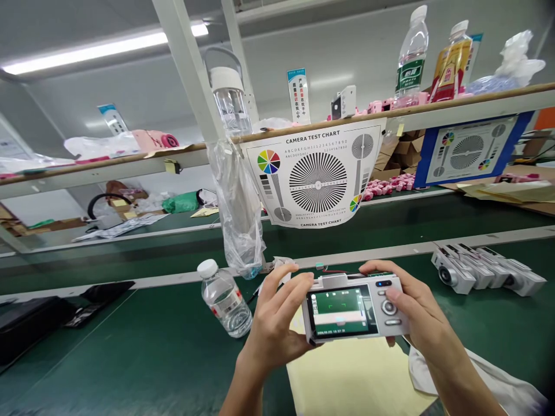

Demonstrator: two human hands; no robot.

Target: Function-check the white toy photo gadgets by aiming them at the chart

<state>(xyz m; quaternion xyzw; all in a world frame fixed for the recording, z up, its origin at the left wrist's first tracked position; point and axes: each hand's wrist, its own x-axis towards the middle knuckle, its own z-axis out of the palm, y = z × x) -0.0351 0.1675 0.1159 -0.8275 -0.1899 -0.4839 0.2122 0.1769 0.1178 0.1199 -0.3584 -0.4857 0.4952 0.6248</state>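
Between my two hands is a white digital camera [377,283], its back turned toward me. The lit screen [340,312] shows a green and white picture with small icons. My left hand [277,318] grips the camera's left end, fingers above and thumb below. My right hand [416,312] is closed around the other end, its thumb resting on the buttons near the top right. The camera's front is hidden. Beneath it lies a pale yellow sheet [355,381] on the green table [143,352].
A camera test chart [318,185] hangs from the shelf ahead. Left of my hands stands a water bottle [225,300]. Several white cameras [481,268] lie in a row at right. A white cloth [489,375] is beside my right forearm. A black case [34,318] sits far left.
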